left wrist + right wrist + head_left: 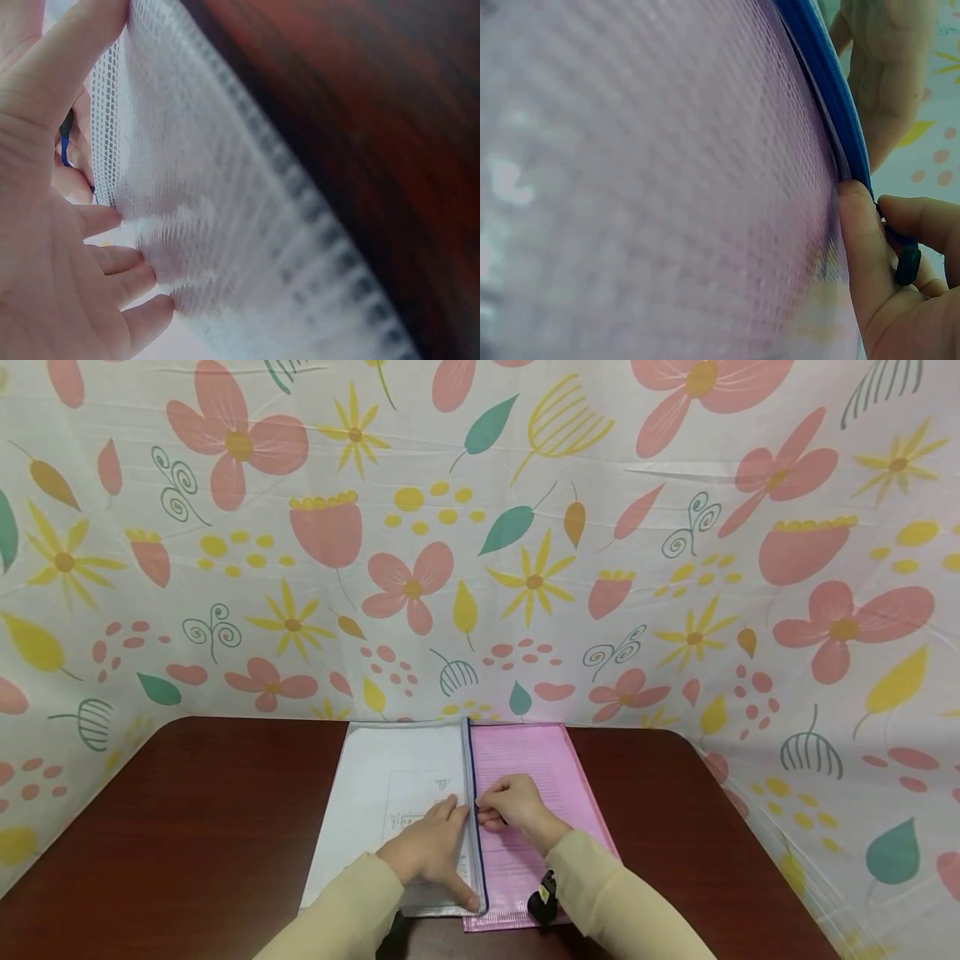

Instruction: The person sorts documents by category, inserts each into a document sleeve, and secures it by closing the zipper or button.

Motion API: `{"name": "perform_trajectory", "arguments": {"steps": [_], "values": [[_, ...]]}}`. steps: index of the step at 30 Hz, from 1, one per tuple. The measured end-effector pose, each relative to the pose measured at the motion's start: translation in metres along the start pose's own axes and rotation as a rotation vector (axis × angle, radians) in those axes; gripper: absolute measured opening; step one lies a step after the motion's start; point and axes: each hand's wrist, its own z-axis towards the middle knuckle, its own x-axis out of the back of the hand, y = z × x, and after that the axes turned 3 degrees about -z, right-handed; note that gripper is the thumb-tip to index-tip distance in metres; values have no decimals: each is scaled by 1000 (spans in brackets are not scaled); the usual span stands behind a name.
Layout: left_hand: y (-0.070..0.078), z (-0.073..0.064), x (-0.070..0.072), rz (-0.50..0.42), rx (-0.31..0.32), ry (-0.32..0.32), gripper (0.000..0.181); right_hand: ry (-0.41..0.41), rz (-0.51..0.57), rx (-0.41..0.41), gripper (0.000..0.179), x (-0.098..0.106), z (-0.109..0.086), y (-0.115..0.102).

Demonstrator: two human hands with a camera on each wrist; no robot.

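Observation:
A clear mesh zip pouch (pixel 360 777) with white paper inside lies flat on the table, its right edge overlapping a pink zip pouch (pixel 517 752). Along that edge runs a blue zipper (pixel 829 82). My left hand (pixel 431 847) rests on the clear pouch with fingers and thumb spread beside the zipper. My right hand (pixel 521 806) pinches the zipper at its slider between thumb and index finger, above the pink pouch. From the slider hangs a zipper pull (pixel 907 266), a blue cord with a dark end. How far the zipper is closed cannot be told.
Both pouches lie on a dark reddish-brown table (pixel 187 843). A white cloth with flowers and leaves (pixel 480 527) hangs behind and along the sides. A black strapped device (pixel 543 900) sits at my right wrist, over the pink pouch.

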Motion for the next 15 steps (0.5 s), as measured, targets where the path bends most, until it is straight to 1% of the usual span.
{"name": "perform_trajectory", "arguments": {"steps": [5, 11, 15], "values": [[0, -4, 1, -3, 8, 4, 136, -3, 4, 4, 12, -3, 3, -2], [-3, -7, 1, 9, 9, 14, 138, 5, 3, 4, 9, -7, 6, -4], [-4, -9, 2, -1, 6, 13, 140, 9, 9, 3, 8, -9, 8, -6]]}}
